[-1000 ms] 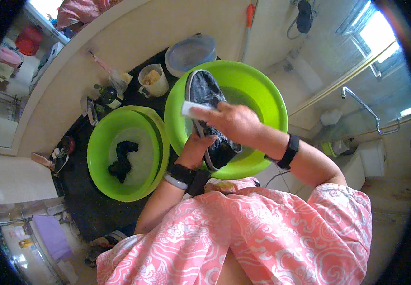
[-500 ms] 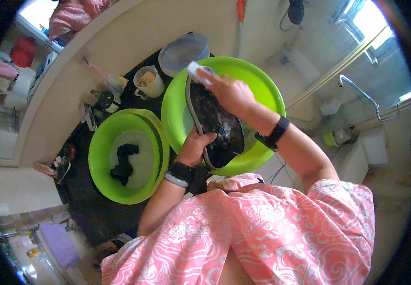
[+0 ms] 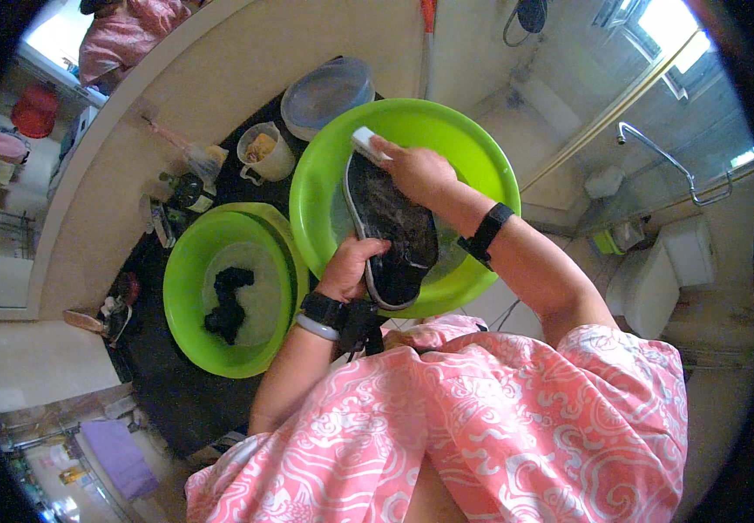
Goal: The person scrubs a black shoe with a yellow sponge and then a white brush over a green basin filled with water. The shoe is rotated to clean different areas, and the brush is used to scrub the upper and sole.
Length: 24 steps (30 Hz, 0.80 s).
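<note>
Your left grip [image 3: 348, 268] clasps left edge of black shoe [image 3: 403, 235] above green basin [image 3: 487, 183], probably to steady it and let drips fall inside. Your right grip [image 3: 420, 174] pinches white brush-like block [image 3: 365, 141] at shoe's far end.

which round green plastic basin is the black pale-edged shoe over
The right round green plastic basin, beneath the black shoe; the left one contains bundled black cloth.
</note>
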Motion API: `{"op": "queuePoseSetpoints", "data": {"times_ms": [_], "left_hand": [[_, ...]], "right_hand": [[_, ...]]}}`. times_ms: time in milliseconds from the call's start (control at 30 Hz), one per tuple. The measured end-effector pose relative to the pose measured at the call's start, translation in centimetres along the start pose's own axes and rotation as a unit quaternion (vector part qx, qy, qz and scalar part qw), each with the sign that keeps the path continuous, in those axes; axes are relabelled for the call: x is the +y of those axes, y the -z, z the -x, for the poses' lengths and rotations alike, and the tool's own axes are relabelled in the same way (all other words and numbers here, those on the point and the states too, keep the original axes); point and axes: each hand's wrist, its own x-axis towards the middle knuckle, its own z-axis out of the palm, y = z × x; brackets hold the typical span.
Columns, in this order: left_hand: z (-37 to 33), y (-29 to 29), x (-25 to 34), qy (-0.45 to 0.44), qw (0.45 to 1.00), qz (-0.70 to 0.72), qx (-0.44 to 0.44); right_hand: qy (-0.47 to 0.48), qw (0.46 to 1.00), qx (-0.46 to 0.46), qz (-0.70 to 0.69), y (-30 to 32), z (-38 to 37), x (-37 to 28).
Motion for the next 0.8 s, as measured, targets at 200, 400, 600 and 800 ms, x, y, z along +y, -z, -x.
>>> {"op": "queuePoseSetpoints", "data": {"times_ms": [200, 400, 600, 800], "left_hand": [[-0.2, 0.1, 0.1, 0.016, 1.000, -0.005, 0.024], [-0.4, -0.5, -0.4, -0.018, 1.000, 0.008, 0.024], [0.0, -0.6, 0.1, -0.044, 0.994, -0.099, 0.009], [-0.1, -1.1, -0.4, -0.074, 0.995, -0.065, 0.008]], "right_hand": [[0.047, 0.981, -0.189, 0.007, 0.6, 4.0, -0.1], [-0.017, 0.998, -0.065, 0.021, 0.7, 1.9, -0.8], [0.032, 0.990, -0.136, -0.026, 1.0, 4.9, -1.0], [-0.017, 0.997, -0.074, -0.008, 0.2, 1.0, -0.9]]}}
